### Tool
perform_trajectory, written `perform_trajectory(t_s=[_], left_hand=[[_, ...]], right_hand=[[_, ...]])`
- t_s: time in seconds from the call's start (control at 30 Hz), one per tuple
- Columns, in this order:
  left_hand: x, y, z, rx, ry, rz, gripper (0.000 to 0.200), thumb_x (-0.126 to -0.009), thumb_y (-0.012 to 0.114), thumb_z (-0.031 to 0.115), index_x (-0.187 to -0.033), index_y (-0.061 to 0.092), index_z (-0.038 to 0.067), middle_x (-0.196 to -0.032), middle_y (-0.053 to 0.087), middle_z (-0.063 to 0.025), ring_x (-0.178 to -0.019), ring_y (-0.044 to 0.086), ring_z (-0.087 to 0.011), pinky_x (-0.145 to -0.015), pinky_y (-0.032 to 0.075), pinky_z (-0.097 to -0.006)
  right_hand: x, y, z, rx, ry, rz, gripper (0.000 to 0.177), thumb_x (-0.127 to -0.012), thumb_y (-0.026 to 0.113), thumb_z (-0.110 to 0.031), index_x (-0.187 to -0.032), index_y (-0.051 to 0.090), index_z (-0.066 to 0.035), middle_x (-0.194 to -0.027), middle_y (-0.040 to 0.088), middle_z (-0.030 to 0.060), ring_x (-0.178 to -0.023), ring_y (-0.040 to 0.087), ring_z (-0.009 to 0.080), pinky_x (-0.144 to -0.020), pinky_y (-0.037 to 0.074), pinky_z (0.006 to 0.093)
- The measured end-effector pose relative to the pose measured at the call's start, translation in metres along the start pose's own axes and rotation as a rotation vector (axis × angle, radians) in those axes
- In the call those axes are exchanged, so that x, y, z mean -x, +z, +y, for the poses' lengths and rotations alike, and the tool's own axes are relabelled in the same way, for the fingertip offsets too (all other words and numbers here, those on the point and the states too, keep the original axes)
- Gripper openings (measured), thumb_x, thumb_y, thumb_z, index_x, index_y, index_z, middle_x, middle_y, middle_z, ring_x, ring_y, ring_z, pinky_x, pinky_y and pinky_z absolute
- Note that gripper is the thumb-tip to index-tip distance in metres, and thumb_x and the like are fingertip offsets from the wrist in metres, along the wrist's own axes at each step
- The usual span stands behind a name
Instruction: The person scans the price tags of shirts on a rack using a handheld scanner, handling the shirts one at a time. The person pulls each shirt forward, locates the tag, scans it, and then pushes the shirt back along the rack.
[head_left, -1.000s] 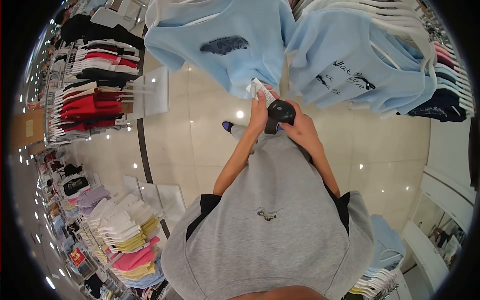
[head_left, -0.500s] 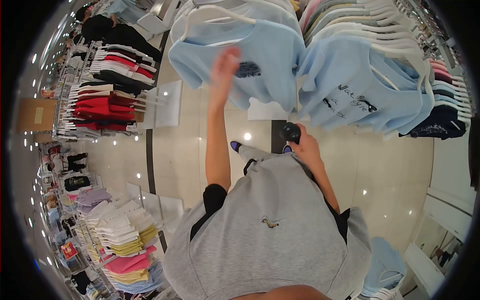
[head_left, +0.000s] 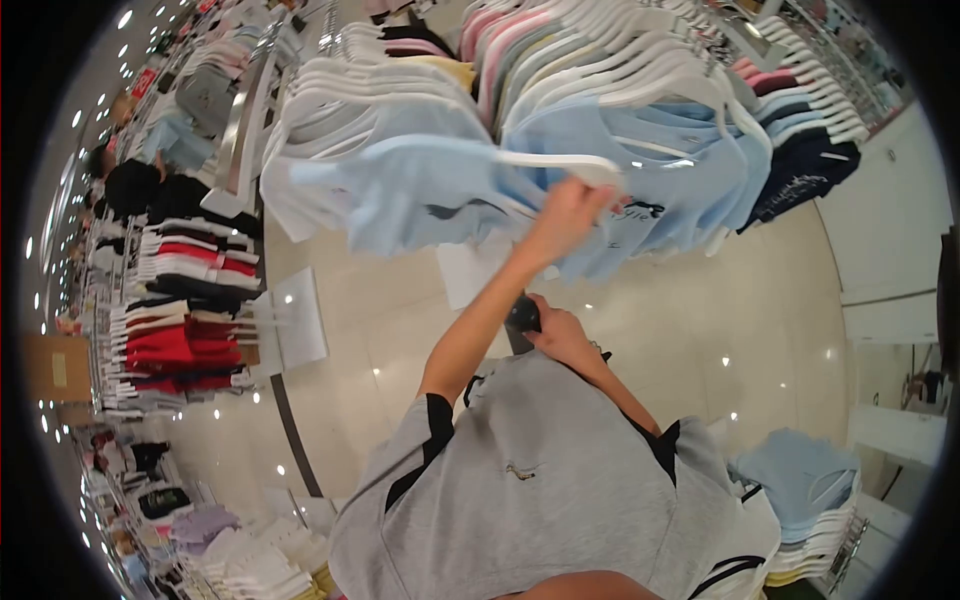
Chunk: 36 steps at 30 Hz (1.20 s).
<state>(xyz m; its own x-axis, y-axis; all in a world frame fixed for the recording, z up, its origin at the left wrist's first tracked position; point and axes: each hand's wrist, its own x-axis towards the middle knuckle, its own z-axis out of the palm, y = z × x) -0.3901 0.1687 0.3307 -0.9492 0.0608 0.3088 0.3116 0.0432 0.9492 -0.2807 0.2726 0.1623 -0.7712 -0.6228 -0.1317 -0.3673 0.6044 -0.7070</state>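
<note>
A light blue T-shirt (head_left: 410, 195) with a dark print hangs tilted and smeared by motion at the front of the rack. Its white hanger (head_left: 560, 160) sticks out bare on the right. My left hand (head_left: 570, 220) has its fingers closed at that end of the hanger, though blur hides the exact grip. Low in front of my body, my right hand (head_left: 560, 335) is wrapped round a small black rounded object (head_left: 523, 313), whose kind I cannot make out. Another light blue T-shirt (head_left: 640, 170) with dark lettering hangs just beyond my left hand.
White and grey shirts (head_left: 330, 130) hang packed on the left of the rack. Navy shirts (head_left: 810, 180) hang at the far right. Racks of red and black clothes (head_left: 195, 330) stand left, near a person in black (head_left: 135, 185). More blue shirts (head_left: 795, 475) hang behind me at right.
My left hand has moved right, from in front of the blue T-shirt to the hanger's end. That shirt has swung and tilted. The view has shifted, showing more of the rack.
</note>
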Motion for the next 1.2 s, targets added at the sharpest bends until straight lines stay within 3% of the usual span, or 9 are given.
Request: perform_trajectory(t_s=[0.1, 0.27, 0.53, 0.63, 0.7, 0.8, 0.87, 1.0, 1.2], left_hand=[[-0.049, 0.071, -0.009, -0.082, -0.034, -0.196, 0.023, -0.095, 0.055, 0.018, -0.104, 0.058, -0.004, -0.088, 0.069, -0.0156, -0.078, 0.069, -0.0262, -0.073, 0.053, -0.0376], [-0.126, 0.144, 0.019, 0.030, 0.226, -0.230, 0.025, -0.097, 0.055, 0.018, -0.108, 0.056, -0.005, -0.090, 0.070, -0.0121, -0.078, 0.068, -0.0173, -0.072, 0.053, -0.0320], [-0.119, 0.126, -0.011, 0.581, 0.290, 0.166, 0.031, -0.105, 0.047, 0.024, -0.117, 0.052, -0.003, -0.106, 0.067, -0.0152, -0.094, 0.068, -0.0218, -0.082, 0.056, -0.0334], [-0.073, 0.107, -0.036, 0.714, 0.077, 0.184, 0.029, -0.103, 0.050, 0.023, -0.114, 0.055, -0.003, -0.103, 0.068, -0.0135, -0.095, 0.068, -0.0194, -0.082, 0.056, -0.0316], [-0.047, 0.072, -0.062, 0.569, -0.092, 0.064, 0.025, -0.102, 0.052, 0.021, -0.108, 0.059, -0.001, -0.101, 0.068, -0.0122, -0.092, 0.067, -0.0178, -0.081, 0.054, -0.0295], [-0.011, -0.013, -0.062, 0.183, -0.152, 0.287, 0.022, -0.101, 0.053, 0.020, -0.108, 0.061, 0.001, -0.096, 0.069, -0.0091, -0.087, 0.066, -0.0177, -0.080, 0.051, -0.0285], [-0.006, -0.085, -0.081, -0.155, 0.195, 0.668, 0.022, -0.097, 0.058, 0.019, -0.111, 0.062, 0.002, -0.100, 0.068, -0.0101, -0.089, 0.064, -0.0200, -0.082, 0.049, -0.0293], [-0.004, -0.233, -0.035, -0.907, 0.410, 1.262, 0.032, -0.084, 0.068, 0.023, -0.113, 0.065, 0.010, -0.117, 0.064, -0.0058, -0.117, 0.053, -0.0284, -0.099, 0.039, -0.0448], [0.024, -0.290, -0.042, -1.575, 0.100, 0.711, 0.036, -0.079, 0.073, 0.036, -0.108, 0.064, 0.018, -0.106, 0.061, 0.0017, -0.105, 0.054, -0.0230, -0.081, 0.040, -0.0510]], right_hand=[[0.003, 0.002, 0.008, -0.069, 0.030, 0.001, 0.053, -0.078, 0.071, -0.025, -0.123, 0.054, -0.003, -0.086, 0.067, 0.0246, -0.082, 0.063, 0.0437, -0.072, 0.049, 0.0526], [0.006, 0.013, 0.024, -0.031, -0.081, 0.009, 0.062, -0.077, 0.070, -0.022, -0.126, 0.039, 0.000, -0.084, 0.067, 0.0248, -0.080, 0.064, 0.0452, -0.072, 0.050, 0.0535], [0.013, 0.007, 0.040, -0.038, 0.052, -0.040, 0.066, -0.077, 0.072, -0.024, -0.132, 0.039, -0.004, -0.087, 0.067, 0.0243, -0.084, 0.064, 0.0446, -0.073, 0.050, 0.0535], [0.005, 0.014, 0.052, -0.038, -0.031, -0.023, 0.067, -0.078, 0.071, -0.024, -0.134, 0.040, -0.006, -0.088, 0.067, 0.0242, -0.085, 0.064, 0.0443, -0.073, 0.050, 0.0532], [0.001, 0.006, 0.040, -0.040, -0.010, -0.052, 0.067, -0.078, 0.071, -0.025, -0.134, 0.040, -0.006, -0.088, 0.068, 0.0243, -0.085, 0.064, 0.0442, -0.073, 0.050, 0.0529], [-0.003, -0.006, 0.015, 0.004, 0.004, -0.113, 0.068, -0.078, 0.072, -0.025, -0.135, 0.041, -0.007, -0.089, 0.068, 0.0242, -0.085, 0.065, 0.0442, -0.072, 0.050, 0.0519], [-0.006, -0.003, 0.011, 0.056, -0.024, -0.161, 0.069, -0.077, 0.072, -0.025, -0.136, 0.041, -0.007, -0.089, 0.068, 0.0241, -0.085, 0.065, 0.0442, -0.072, 0.051, 0.0514], [-0.013, 0.010, 0.011, 0.057, -0.088, -0.207, 0.072, -0.076, 0.074, -0.025, -0.137, 0.040, -0.007, -0.089, 0.068, 0.0231, -0.085, 0.065, 0.0435, -0.072, 0.051, 0.0504], [-0.027, 0.021, 0.003, 0.068, -0.149, -0.272, 0.071, -0.077, 0.074, -0.025, -0.137, 0.041, -0.008, -0.085, 0.068, 0.0221, -0.081, 0.065, 0.0440, -0.072, 0.051, 0.0501]])
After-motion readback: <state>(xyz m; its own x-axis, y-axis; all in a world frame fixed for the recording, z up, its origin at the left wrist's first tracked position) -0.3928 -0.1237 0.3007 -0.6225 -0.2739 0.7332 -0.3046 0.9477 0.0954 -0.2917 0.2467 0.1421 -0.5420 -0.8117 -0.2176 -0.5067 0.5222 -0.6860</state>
